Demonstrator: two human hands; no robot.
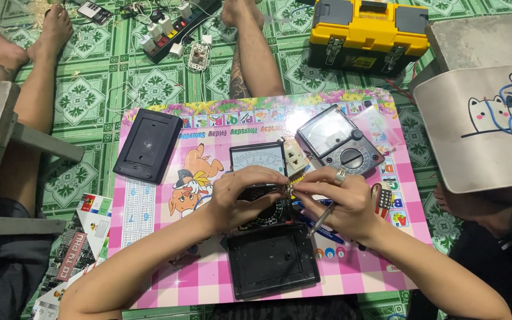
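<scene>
Metal glints on the small component (290,187) we pinch between our fingertips; its detail is too small to tell. Our left hand (241,192) and right hand (339,198) close on it from either side, above an open black multimeter (266,204) on the pink worktop (167,278); the right also grips a slim tool (321,220).

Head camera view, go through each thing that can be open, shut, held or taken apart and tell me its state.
Toolbox: lid shut, on the floor.
Grey meter: whole, face up on the pink table.
Black meter: back removed, partly under the hands.
Back cover: off, inside facing up.
Second cover: off, lying apart at left.
Small part: pinched between both hands.
Left hand: gripping the part.
Right hand: gripping the part, thin tool tucked in.
</scene>
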